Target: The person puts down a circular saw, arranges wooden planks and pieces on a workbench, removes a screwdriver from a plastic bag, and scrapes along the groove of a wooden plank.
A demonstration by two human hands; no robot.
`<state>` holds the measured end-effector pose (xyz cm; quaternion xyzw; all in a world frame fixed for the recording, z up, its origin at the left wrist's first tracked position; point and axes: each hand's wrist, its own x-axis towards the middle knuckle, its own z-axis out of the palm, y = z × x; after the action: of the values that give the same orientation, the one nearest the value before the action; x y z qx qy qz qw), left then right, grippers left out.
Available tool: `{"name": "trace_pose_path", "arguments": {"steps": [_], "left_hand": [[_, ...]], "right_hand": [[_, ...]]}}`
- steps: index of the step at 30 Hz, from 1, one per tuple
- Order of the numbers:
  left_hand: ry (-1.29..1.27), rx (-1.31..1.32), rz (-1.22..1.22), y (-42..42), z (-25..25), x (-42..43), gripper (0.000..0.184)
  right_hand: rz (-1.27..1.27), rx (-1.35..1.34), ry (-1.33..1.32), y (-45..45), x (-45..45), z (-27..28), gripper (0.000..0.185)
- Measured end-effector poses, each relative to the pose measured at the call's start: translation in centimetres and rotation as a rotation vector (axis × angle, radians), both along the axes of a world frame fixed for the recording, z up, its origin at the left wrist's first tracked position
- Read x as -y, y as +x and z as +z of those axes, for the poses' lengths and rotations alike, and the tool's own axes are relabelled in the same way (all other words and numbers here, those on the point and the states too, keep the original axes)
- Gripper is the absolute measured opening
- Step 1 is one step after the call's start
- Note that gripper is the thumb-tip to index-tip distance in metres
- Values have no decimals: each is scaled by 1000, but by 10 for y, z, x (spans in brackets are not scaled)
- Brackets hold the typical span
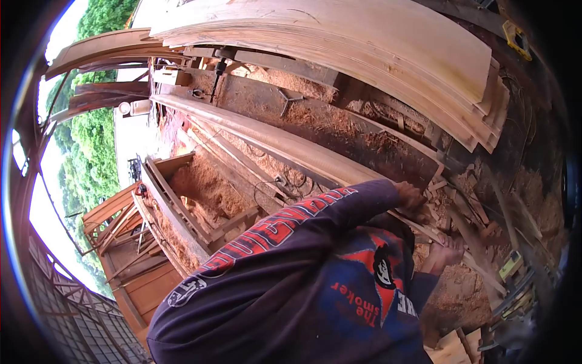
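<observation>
My left hand (411, 198), at the end of a dark sleeve, is closed beside the near end of a long pale wooden beam (273, 136). What its fingers hold is too small to make out. Lower right, my right hand (449, 249) is wrapped round a narrow wooden strip (482, 272), which passes close to my left hand too. Wood chips and shavings lie about both hands. My shirt and left sleeve cover the lower middle of the view and hide part of the beam.
Wide thin boards (364, 42) are stacked along the top. A dark timber (315, 130) strewn with shavings runs beneath them. A wooden trough (209, 188) holds sawdust at the left. A yellow-green tool (511, 265) and several clamps are at the right.
</observation>
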<state>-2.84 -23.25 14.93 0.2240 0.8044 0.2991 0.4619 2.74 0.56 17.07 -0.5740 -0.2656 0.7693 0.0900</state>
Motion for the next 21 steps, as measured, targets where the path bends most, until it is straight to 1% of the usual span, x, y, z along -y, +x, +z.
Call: {"name": "trace_pose_path", "arguments": {"steps": [1,5,7,9,10,11,13,14,15,16,17,18,19,21], "left_hand": [[-14,21,0,0,2,0,89],[28,21,13,-2,3,3,88],[33,1,37,-2,5,1,85],[-1,27,-53,0,-6,3,84],[0,107,-22,-5,10,5,83],[37,-65,58,12,-23,1,79],[4,60,-35,-1,-13,0,76],[19,31,8,0,-15,-1,73],[109,-88,74,9,-25,1,68],[226,-242,23,19,-52,3,59],[239,-251,1,8,-38,-2,59],[118,-176,-22,1,-10,-1,56],[-10,-90,-40,-2,6,-1,53],[109,-154,29,5,-13,-2,54]], "right_hand": [[23,-54,-43,2,-3,1,41],[20,-11,-9,3,-7,-7,42],[-20,-32,-110,10,-14,-9,42],[-40,-112,-211,16,-10,0,41],[128,-230,-33,30,-3,0,35],[202,-26,345,12,43,42,28],[71,-24,160,36,20,0,31],[-2,29,88,23,21,8,30],[-83,82,18,11,22,19,30],[-169,135,-47,-2,22,30,32],[-168,10,-123,6,21,27,29],[-178,10,-127,10,16,14,29],[-202,-40,-131,19,12,-5,27],[-162,27,-58,14,21,19,27]]}}
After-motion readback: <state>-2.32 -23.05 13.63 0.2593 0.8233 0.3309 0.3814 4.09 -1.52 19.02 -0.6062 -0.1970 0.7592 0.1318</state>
